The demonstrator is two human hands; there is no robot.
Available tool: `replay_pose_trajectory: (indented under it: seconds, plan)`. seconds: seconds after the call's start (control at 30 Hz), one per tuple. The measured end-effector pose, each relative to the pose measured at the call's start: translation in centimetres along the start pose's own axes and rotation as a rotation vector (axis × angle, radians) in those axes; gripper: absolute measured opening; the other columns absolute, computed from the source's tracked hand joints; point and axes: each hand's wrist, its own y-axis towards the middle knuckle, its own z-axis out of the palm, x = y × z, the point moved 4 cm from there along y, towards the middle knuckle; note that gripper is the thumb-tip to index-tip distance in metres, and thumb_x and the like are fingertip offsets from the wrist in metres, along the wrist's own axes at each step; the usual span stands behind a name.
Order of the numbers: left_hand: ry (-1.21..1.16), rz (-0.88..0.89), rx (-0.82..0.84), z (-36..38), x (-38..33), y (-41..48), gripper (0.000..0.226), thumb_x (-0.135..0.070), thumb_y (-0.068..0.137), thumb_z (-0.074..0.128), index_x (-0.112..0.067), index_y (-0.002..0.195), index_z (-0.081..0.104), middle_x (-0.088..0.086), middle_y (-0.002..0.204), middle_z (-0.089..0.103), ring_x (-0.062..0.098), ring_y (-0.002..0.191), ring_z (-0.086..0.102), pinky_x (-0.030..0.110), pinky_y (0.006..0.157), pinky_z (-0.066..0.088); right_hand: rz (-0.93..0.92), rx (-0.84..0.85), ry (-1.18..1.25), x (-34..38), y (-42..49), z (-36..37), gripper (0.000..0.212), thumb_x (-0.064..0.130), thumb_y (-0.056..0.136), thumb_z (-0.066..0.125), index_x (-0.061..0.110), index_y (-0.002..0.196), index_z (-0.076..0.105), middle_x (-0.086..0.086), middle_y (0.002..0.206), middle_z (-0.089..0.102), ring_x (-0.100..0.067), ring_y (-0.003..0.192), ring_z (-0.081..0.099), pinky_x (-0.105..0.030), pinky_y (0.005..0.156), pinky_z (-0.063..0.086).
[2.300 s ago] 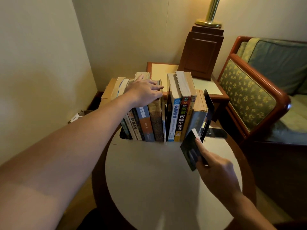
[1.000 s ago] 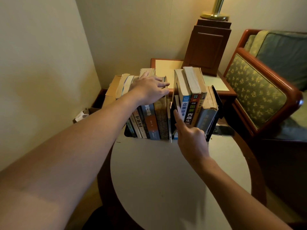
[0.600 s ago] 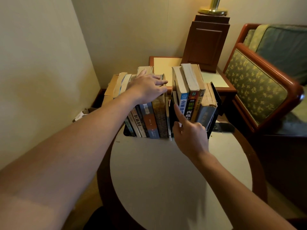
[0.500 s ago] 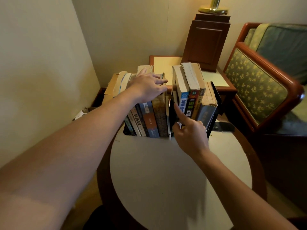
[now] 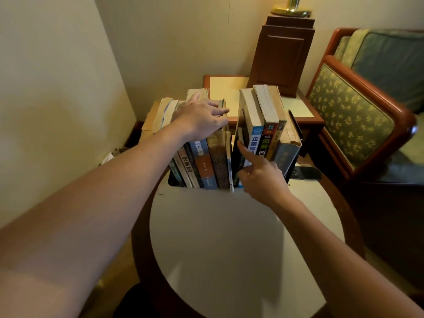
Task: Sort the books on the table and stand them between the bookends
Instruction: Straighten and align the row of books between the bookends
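Left hand (image 5: 200, 121), grip spread flat atop books (image 5: 204, 164), right hand (image 5: 262, 179), forefinger straight, pressing dark book (image 5: 236, 160)

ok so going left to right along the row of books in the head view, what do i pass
left bookend, white-spined book, orange and blue book, brown mottled book, thin white booklet, blue and white book, dark book with green lettering, yellow-spined book, worn grey book, right bookend
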Motion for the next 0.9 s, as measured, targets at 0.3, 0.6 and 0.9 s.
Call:
replay_pose_trajectory:
  seconds: [0.3,0.6,0.9]
  plan:
    - [0.016,-0.007,-0.004,-0.1,-0.3,-0.1,0.045,-0.057,0.097,0.039,-0.051,0.141,0.047,-0.019,0.16,0.031,0.025,0.154,0.005,0.057,0.121,0.014,-0.014,-0.166,0.022,0.4,-2.6,1.1,0.056,0.053,0.102,0.036,0.049,0.154,0.016,-0.003,0.161,0.029,-0.025,0.14,0.042,-0.044,0.09,0.055]
    - [0.034,-0.002,0.004,-0.1,-0.6,-0.2,0.046,-0.057,0.097,0.037,-0.05,0.142,0.046,-0.019,0.16,0.03,0.025,0.154,0.005,0.059,0.12,0.015,-0.015,-0.377,-0.099,-1.1,-2.6,3.2,0.053,0.057,0.099,0.023,0.053,0.152,0.024,-0.002,0.164,-0.026,-0.04,0.146,-0.028,-0.068,0.116,-0.005]
    - [0.071,0.01,0.019,-0.1,-2.3,-0.5,0.045,-0.055,0.098,0.038,-0.05,0.143,0.045,-0.021,0.161,0.026,0.021,0.154,0.003,0.058,0.12,0.017,0.086,-0.311,-0.168,-0.6,-1.7,4.0,0.049,0.045,0.106,0.032,0.053,0.152,0.018,-0.008,0.162,-0.029,-0.044,0.146,-0.025,-0.072,0.115,0.001]
